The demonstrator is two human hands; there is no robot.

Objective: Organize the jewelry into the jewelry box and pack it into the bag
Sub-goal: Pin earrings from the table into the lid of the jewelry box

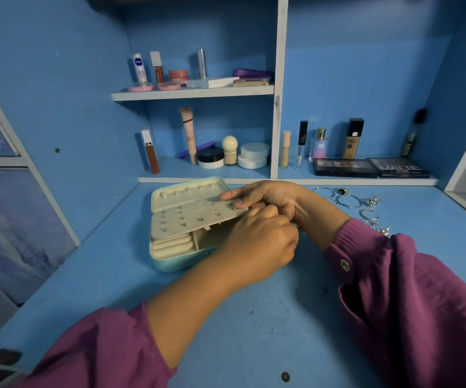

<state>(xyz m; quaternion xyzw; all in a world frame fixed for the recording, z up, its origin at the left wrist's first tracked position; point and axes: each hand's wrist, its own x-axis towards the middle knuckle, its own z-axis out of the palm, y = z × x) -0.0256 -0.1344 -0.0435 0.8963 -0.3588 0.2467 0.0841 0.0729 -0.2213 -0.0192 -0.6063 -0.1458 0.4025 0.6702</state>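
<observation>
On the blue bench (226, 317), my jewelry box (170, 259) lies open near the back edge. My right hand (265, 196) holds its stud panel (192, 217) by the right end. My left hand (262, 245), curled just beside it, pinches something I cannot make out.

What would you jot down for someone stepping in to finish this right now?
Right hand: fingers holding the jewelry box's earring panel at its right edge.
Left hand: fingers curled beside that panel; whether they hold anything is hidden.
Done: box lies open on the desk, several studs pinned in the panel.
Left: hoops and rings lie loose on the desk to the right; put them in, close the box, pack it. No bag in view.
</observation>
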